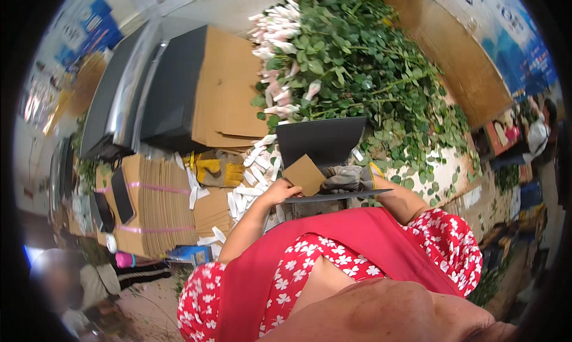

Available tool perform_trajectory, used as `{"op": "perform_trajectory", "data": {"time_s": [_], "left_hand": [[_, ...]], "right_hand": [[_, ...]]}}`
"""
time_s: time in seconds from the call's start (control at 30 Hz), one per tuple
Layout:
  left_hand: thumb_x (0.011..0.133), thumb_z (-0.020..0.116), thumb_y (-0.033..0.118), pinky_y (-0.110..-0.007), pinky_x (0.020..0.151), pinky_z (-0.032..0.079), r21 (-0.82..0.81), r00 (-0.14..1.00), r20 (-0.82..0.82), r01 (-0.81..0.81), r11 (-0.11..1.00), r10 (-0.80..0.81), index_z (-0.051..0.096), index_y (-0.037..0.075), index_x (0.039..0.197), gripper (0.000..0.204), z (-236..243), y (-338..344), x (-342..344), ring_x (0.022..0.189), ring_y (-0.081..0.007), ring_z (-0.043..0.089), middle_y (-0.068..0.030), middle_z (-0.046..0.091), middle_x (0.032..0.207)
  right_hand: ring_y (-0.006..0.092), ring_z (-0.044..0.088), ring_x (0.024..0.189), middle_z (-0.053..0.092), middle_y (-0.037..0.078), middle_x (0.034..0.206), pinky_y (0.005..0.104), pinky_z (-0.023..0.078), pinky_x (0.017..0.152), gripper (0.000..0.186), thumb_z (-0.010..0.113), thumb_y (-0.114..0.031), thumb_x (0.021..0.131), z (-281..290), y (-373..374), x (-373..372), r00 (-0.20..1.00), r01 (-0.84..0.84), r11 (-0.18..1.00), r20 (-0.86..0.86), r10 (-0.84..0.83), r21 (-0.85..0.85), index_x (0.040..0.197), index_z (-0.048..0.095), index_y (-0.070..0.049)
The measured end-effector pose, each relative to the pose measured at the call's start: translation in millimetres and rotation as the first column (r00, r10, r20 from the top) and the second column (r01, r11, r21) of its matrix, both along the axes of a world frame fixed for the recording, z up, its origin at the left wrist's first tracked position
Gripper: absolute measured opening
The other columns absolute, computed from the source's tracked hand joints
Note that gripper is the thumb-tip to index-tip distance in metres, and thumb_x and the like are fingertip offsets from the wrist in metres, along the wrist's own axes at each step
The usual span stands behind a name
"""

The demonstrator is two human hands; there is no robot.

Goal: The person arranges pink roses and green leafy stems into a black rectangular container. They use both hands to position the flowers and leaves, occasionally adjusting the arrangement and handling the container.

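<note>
A black sheet (322, 140) stands bent in front of me, its far panel raised and its near panel almost edge-on. A small brown cardboard piece (305, 174) lies at a slant within the fold. My left hand (282, 191), bare, pinches the cardboard piece by its lower left edge, close to the sheet's near panel. A grey glove with a yellow cuff covers my right hand (347, 179). Its fingers curl inside the fold, beside the cardboard and against the black sheet; the near panel hides their undersides.
Leafy rose stems (363, 62) with white-wrapped heads (280, 29) are heaped at the back. Loose white sleeves (253, 172) and a yellow-brown glove (217, 170) lie left of my hands. Strapped cardboard (158, 193) and black-sided stacks (173, 91) stand farther left. A person (95, 282) is at lower left.
</note>
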State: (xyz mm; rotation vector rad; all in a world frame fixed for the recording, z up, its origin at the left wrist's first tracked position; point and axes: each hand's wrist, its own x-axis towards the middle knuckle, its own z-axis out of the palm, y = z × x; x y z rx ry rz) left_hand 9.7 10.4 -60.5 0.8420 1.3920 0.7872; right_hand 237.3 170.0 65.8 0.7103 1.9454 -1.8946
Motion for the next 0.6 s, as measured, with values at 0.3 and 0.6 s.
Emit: {"op": "perform_trajectory", "data": {"time_s": [0.3, 0.6], "left_hand": [[0.069, 0.081, 0.030, -0.049, 0.109, 0.033, 0.332, 0.529, -0.849, 0.522, 0.786, 0.007, 0.060, 0.011, 0.130, 0.067, 20, -11, -16, 0.127, -0.0332, 0.047, -0.0122, 0.053, 0.138], [0.075, 0.074, 0.024, -0.048, 0.116, 0.030, 0.204, 0.274, -0.961, 0.767, 0.609, -0.024, 0.060, 0.025, 0.131, 0.057, 16, 7, -15, 0.137, -0.0262, 0.041, -0.0003, 0.047, 0.147]], "right_hand": [[0.0188, 0.068, 0.077, 0.073, 0.008, 0.087, 0.0316, 0.054, 0.073, 0.037, 0.068, -0.040, 0.085, -46, 23, 0, 0.939, -0.271, 0.887, 0.304, 0.159, 0.374, 0.106, 0.073, -0.011], [0.0301, 0.065, 0.064, 0.069, 0.013, 0.076, 0.0415, 0.053, 0.062, 0.020, 0.057, -0.023, 0.088, 94, 45, 91, 0.956, -0.283, 0.255, 0.295, -0.008, 0.925, 0.090, 0.072, -0.011]]}}
